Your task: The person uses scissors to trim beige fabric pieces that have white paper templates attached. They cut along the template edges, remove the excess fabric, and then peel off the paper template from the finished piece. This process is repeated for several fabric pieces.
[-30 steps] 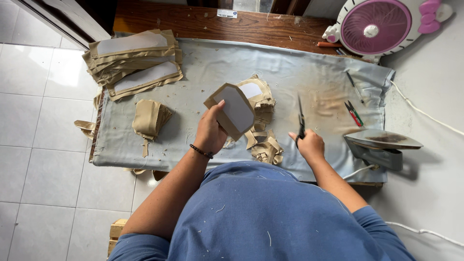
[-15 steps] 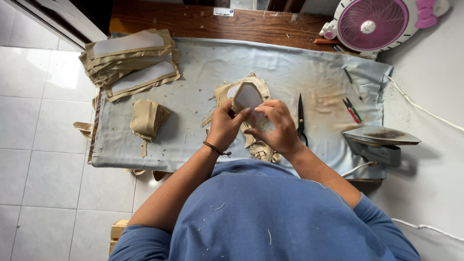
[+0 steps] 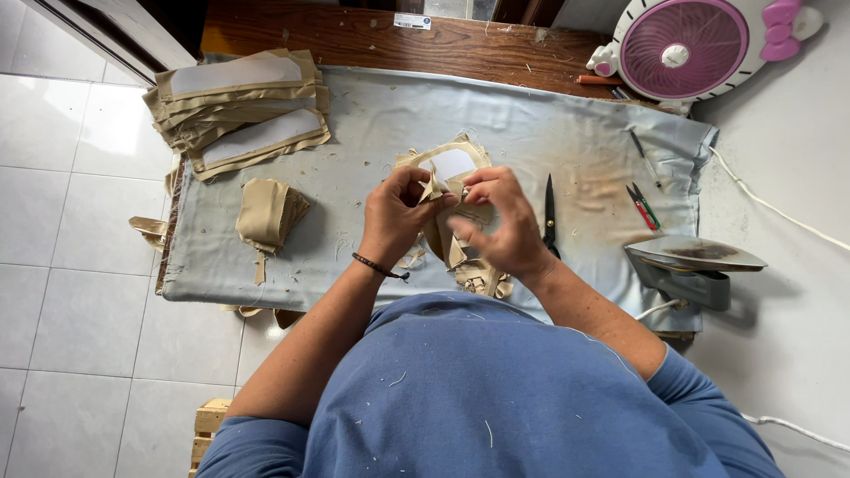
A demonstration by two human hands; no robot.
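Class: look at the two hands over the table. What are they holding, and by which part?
Both hands, left hand and right hand, pinch a small tan fabric piece at its upper edge.

A tan fabric piece (image 3: 447,190) with a pale grey-white stiffener panel on its face was held up above the grey cloth-covered board (image 3: 372,142), near the middle of it. Its lower edge was pinched from both sides, and the tan border was folded over. Its upper, rounded part was seen behind the fingers.
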